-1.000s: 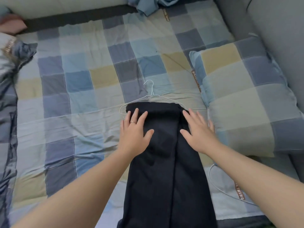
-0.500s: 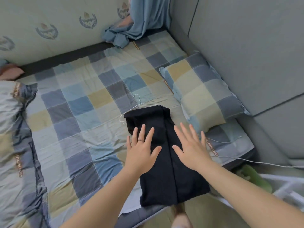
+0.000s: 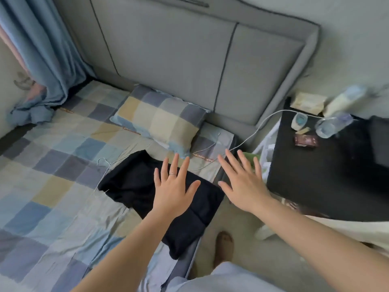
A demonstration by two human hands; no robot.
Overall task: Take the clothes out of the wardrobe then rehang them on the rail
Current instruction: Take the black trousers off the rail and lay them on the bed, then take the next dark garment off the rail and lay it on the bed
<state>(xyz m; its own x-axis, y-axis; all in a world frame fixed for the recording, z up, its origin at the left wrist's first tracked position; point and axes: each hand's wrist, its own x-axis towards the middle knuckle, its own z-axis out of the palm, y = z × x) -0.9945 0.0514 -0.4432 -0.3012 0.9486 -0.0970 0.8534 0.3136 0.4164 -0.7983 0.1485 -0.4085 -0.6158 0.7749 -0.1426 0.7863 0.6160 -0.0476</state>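
Both hands have shifted rightwards since half a second ago: the right hand (image 3: 242,182) has left the cloth and now hangs past the bed's edge, near the black bedside desk (image 3: 315,186), while the left hand (image 3: 173,190) is over the right part of the folded black garment (image 3: 130,182); whether it touches cannot be told. Each grip is wide, fingers splayed and straight, holding nothing, and the left hand wears a thin ring. The garment lies where it lay, on a bed covered by a blue, grey and yellow checked sheet (image 3: 52,186), its near end drooping over the bed's edge, with a thin silver wire hanger (image 3: 102,163) at its far end. A matching checked pillow (image 3: 160,119) rests against a grey padded headboard (image 3: 168,60), now much more in view. A blue curtain (image 3: 48,60) hangs at the left corner. A white cable (image 3: 263,123) runs from the sheet to the desk, which carries a clear plastic bottle (image 3: 332,125), a white bottle (image 3: 345,100) and small blurred items. Brown lettering strips on the sheet and pillow are too small to read. One foot in a tan sandal (image 3: 224,247) stands on the floor.
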